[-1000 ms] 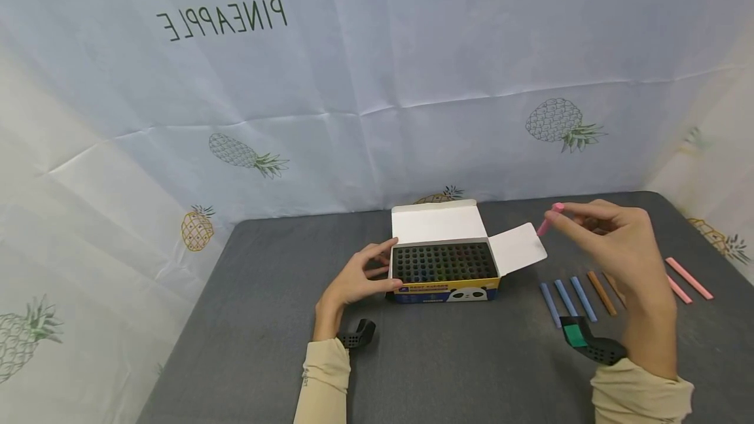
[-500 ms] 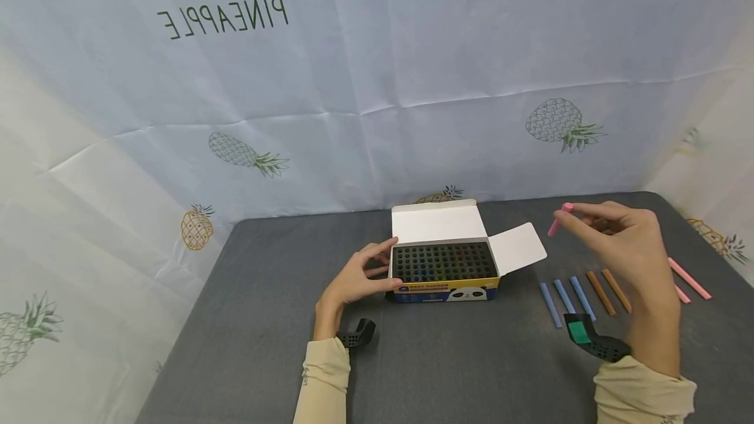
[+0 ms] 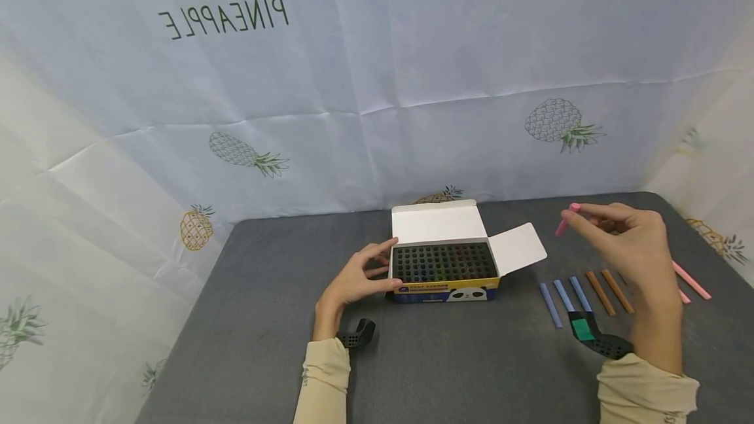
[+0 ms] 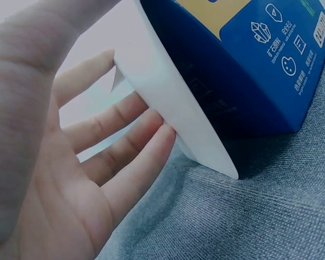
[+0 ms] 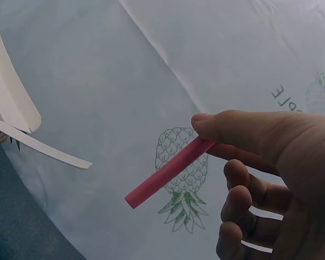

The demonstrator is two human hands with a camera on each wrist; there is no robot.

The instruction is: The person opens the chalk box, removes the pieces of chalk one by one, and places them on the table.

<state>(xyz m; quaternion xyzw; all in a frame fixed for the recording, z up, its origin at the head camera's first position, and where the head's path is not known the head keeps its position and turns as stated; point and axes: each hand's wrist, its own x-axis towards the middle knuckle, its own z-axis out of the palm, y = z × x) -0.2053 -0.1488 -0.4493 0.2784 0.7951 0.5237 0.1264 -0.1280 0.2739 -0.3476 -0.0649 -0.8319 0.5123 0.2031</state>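
Observation:
A yellow-and-blue chalk box (image 3: 436, 296) with a panda print stands with its lid raised. Its dark insert has rows of round holes, some tinged with colour. My left hand (image 3: 353, 277) grips the box's left end, thumb at the front corner and index finger at the back corner. In the left wrist view the other fingers touch a white end flap (image 4: 179, 108). Right of the box, my right hand (image 3: 633, 241) pinches a bright pink chalk stick (image 5: 165, 176) by its upper end between thumb and index finger. The stick hangs tilted above the table.
On the dark table (image 3: 471, 365) lie several chalk sticks in a row: blue ones (image 3: 550, 306), brown ones (image 3: 601, 293) and light pink ones (image 3: 691, 280), partly hidden by the right forearm. The box's right flap (image 3: 518, 249) sticks out sideways. A pineapple-print cloth (image 3: 365, 70) hangs behind.
My right hand, with the pink chalk stick, has drifted right, away from the box's right flap. The left hand and the box have stayed in place.

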